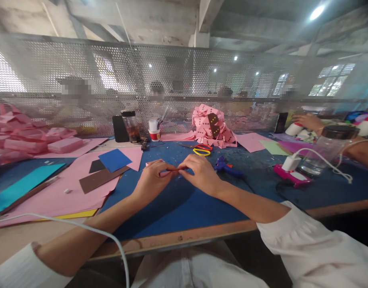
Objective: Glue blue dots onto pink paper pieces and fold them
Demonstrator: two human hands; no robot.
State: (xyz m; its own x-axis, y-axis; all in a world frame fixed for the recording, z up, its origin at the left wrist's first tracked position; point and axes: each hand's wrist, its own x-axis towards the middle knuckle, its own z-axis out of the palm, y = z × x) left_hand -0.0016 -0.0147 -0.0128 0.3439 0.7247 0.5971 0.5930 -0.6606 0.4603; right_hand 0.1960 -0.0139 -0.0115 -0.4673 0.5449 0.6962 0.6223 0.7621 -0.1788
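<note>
My left hand and my right hand meet fingertip to fingertip above the blue table mat. Both are closed in a pinch. A small piece of pink paper shows between the thumb and fingers of my left hand, its far edge peeking out behind the knuckles. What the right fingertips pinch is hidden or too small to make out. Just beyond my right hand lie scissors with yellow and red handles. To its right rests a blue glue gun.
Pink sheets, a blue square and a brown strip lie left. Behind stand a drink jar and a dotted pink paper pile. A magenta power strip, a clear bottle and another person's arm are right.
</note>
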